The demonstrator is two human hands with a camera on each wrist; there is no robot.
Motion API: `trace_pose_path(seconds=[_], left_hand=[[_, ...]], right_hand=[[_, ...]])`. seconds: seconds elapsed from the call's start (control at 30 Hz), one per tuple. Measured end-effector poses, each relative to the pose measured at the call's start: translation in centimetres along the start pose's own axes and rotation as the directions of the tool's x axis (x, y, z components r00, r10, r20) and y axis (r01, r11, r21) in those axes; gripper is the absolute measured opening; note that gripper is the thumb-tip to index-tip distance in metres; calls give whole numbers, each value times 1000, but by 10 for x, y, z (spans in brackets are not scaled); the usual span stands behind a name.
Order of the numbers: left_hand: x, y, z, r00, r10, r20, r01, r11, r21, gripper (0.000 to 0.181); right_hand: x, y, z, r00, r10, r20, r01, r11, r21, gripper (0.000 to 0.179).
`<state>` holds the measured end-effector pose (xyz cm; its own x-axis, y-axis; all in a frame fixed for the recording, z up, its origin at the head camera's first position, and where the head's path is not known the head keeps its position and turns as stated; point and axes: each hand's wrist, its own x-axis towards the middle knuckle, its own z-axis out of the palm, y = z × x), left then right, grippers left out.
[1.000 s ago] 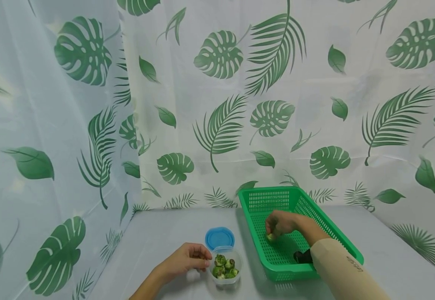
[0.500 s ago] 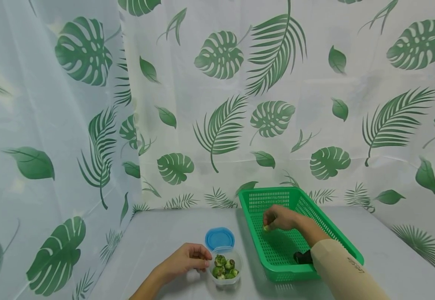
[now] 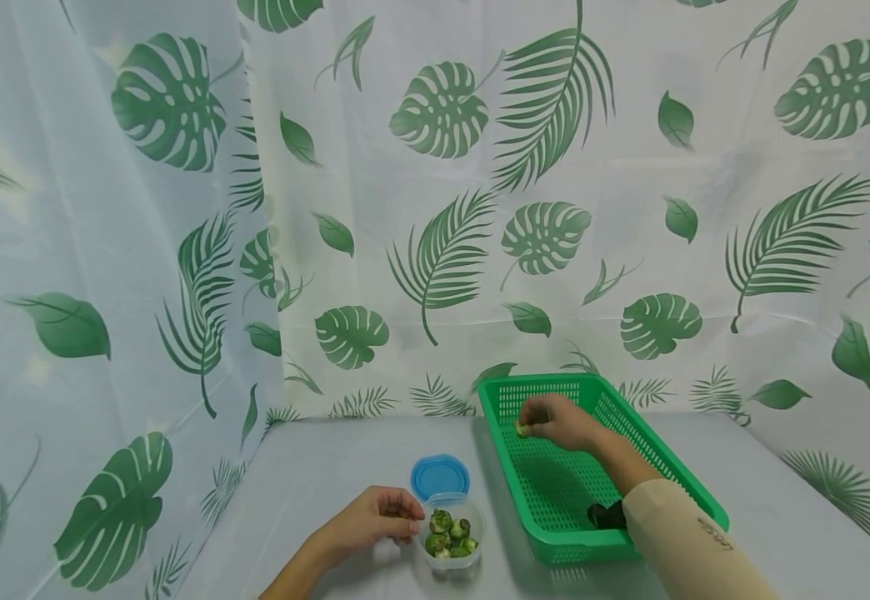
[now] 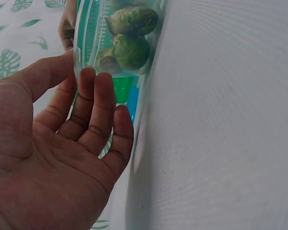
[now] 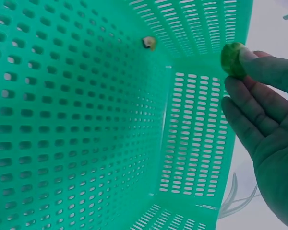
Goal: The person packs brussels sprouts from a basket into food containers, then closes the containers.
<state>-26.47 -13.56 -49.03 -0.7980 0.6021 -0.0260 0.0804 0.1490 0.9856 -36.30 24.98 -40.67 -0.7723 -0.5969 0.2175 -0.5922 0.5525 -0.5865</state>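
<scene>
My right hand (image 3: 558,419) pinches a Brussels sprout (image 5: 233,60) between thumb and fingertips, held above the inside of the green basket (image 3: 513,471). In the right wrist view the sprout is beside the basket's upper rim, with the other fingers loosely bent below it. My left hand (image 3: 375,521) is at the left side of a small clear plastic container (image 3: 453,562), thumb and fingers holding its rim. Several Brussels sprouts (image 4: 132,50) lie in this container. Behind it lies a round blue lid (image 3: 439,477), flat on the table.
A small pale, dark-tipped piece (image 5: 149,43) lies inside the basket near one wall. Something black (image 3: 606,515) shows by the right sleeve, over the basket's near end. A leaf-patterned curtain (image 3: 435,250) closes off the back and left of the white table (image 3: 315,467).
My right hand, with the sprout, has risen and moved slightly left toward the basket's far left part. The left hand and the container have stayed in place.
</scene>
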Motion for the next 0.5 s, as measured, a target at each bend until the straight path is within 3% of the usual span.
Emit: trace_pose_path(seconds=[0.5], left_hand=[[1,0,0,1000,-1,4,1,1000,-5,30]], right_hand=[[5,-10,-3,992,-20,-121,16,999,-29,4]])
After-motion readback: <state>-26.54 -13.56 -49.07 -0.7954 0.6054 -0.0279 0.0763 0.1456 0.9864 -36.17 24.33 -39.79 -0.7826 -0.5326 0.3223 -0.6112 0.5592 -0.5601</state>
